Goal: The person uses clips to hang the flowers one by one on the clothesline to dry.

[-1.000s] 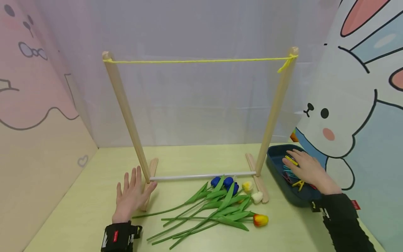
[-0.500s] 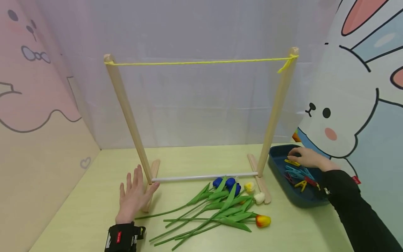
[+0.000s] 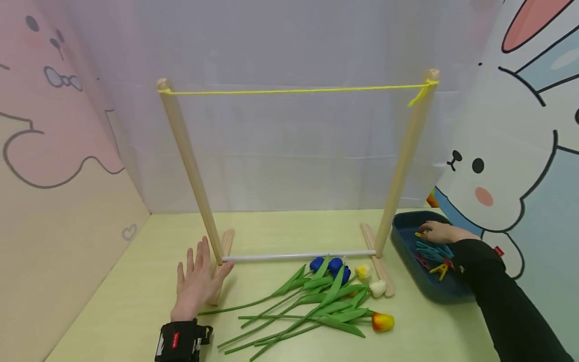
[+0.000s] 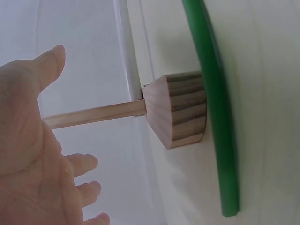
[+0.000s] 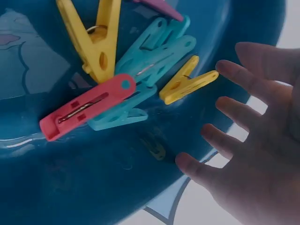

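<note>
My right hand [image 3: 441, 232] reaches into a dark blue plastic basin [image 3: 418, 281] on the right. In the right wrist view its fingers are spread, and the index fingertip meets or nearly meets the end of a small yellow clothespin [image 5: 192, 87]. Teal clothespins [image 5: 161, 58], a red clothespin [image 5: 86, 107] and a larger yellow clothespin [image 5: 104, 56] lie beside it. My left hand [image 3: 195, 286] is held with fingers extended beside the left wooden post [image 3: 192, 171], gripping nothing. In the left wrist view the post's wooden foot [image 4: 187, 110] stands beyond the thumb.
A yellow string [image 3: 294, 91] runs between the tops of the left post and the right post [image 3: 407, 161]. A white rod [image 3: 294, 256] joins them low down. Artificial tulips [image 3: 332, 301] with green stems lie in front. Printed curtains stand behind and at both sides.
My right hand has drawn back and shifted to the far end of the basin, over the small yellow clothespin. The left hand stays by the post. The whole view has shifted slightly.
</note>
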A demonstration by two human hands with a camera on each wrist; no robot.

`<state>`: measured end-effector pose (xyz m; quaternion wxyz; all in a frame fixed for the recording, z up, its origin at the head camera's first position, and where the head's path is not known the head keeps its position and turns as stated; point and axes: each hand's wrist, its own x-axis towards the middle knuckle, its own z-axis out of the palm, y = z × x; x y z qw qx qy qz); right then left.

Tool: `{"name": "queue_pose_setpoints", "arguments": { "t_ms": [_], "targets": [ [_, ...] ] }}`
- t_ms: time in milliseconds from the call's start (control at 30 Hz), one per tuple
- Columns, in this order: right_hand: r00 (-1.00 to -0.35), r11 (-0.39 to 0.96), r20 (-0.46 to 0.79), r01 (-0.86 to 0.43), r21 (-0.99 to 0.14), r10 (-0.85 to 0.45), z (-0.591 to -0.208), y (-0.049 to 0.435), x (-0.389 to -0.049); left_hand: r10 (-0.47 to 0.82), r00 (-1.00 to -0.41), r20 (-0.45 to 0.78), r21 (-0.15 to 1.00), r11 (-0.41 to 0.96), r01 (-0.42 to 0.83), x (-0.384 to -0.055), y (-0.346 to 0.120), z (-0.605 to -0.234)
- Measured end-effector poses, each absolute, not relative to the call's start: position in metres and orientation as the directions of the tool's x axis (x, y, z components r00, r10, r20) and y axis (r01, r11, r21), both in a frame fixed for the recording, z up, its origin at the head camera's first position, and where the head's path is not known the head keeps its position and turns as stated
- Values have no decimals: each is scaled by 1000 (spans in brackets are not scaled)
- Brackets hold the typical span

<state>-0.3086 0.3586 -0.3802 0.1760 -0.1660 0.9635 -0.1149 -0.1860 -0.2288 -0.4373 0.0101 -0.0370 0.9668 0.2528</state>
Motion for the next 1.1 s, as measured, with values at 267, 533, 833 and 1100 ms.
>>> {"name": "queue_pose_setpoints", "arguments": {
  "t_ms": [267, 533, 833, 1100],
  "targets": [
    [-856, 928, -417, -171, -331, -306, -389, 355, -312, -72, -997, -19, 492, 868, -72, -184, -229, -437],
    [-858, 944, -438, -144, -296, -268, -395, 353, -315, -77, -997, -25, 494, 866, -79, -183, -229, -436],
    [-920, 937, -243, -246, -250, -306, -393, 358, -311, -84, -996, -30, 493, 865, -88, -180, -231, -435],
    [-966, 927, 22, -253, -278, -257, -386, 360, -301, -85, -996, -16, 503, 860, -82, -180, -230, -435]
  ]
}}
